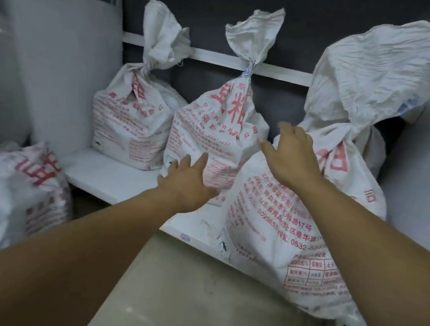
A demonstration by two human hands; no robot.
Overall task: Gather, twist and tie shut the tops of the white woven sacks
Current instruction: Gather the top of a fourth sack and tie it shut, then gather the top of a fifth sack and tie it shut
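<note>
While empty, left hand (188,184) and right hand (291,155) spread open.
Right touches nearest sack (275,237), printed "0532"; left beside middle sack (214,123).

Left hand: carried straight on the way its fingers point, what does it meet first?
Probably the lower front of the middle sack. The left hand points its open fingers up and right at it; whether they already touch is unclear.

Both bare arms reach forward; the left hand (186,183) and right hand (292,154) spread relaxed fingers, gripping nothing.
</note>
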